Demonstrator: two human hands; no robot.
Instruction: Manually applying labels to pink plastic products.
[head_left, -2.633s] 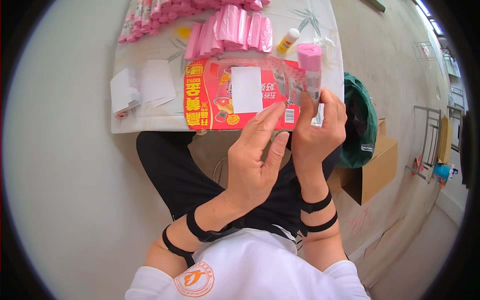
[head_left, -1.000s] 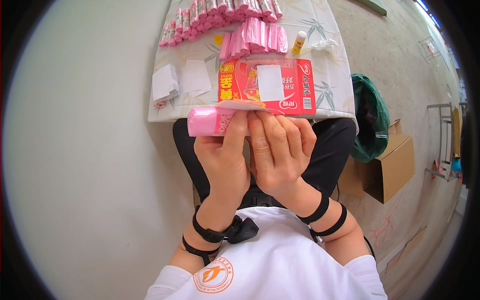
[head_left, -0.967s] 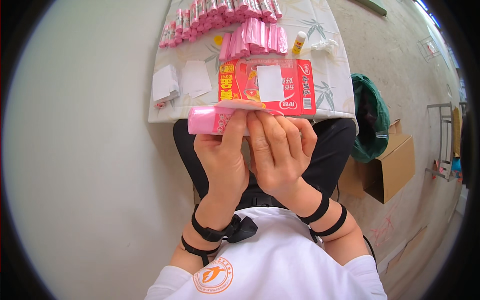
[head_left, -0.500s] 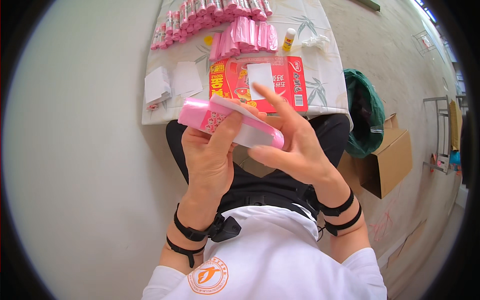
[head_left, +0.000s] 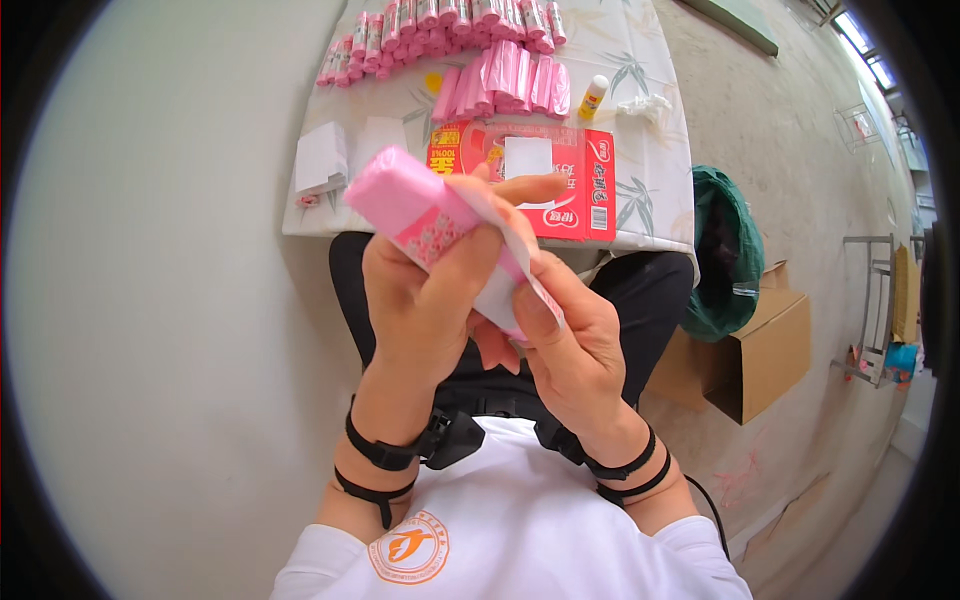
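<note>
A roll of pink plastic bags (head_left: 392,190) lies slanted in my left hand (head_left: 415,305), which is closed round it with the thumb across the front. Round the roll goes a paper label (head_left: 500,298), with a pink patterned band and a white part. My right hand (head_left: 575,350) pinches the label's lower right end between thumb and fingers, where its edge stands off the roll. Past the hands, a white paper slip (head_left: 527,157) rests on a red printed cardboard sheet (head_left: 595,185), partly covered by my left fingers.
Pink rolls without labels (head_left: 510,80) lie beyond the cardboard, with many labelled rolls (head_left: 430,22) stacked behind. A glue stick (head_left: 592,97) and crumpled white tissue (head_left: 648,108) are to their right. A paper stack (head_left: 320,160) sits left. Right of the table are a green bag-lined bin (head_left: 745,240) and cardboard box (head_left: 775,350).
My right hand has come in from hovering with its fingers spread and now pinches the label's end. The roll has tilted more steeply, its upper left end rising.
</note>
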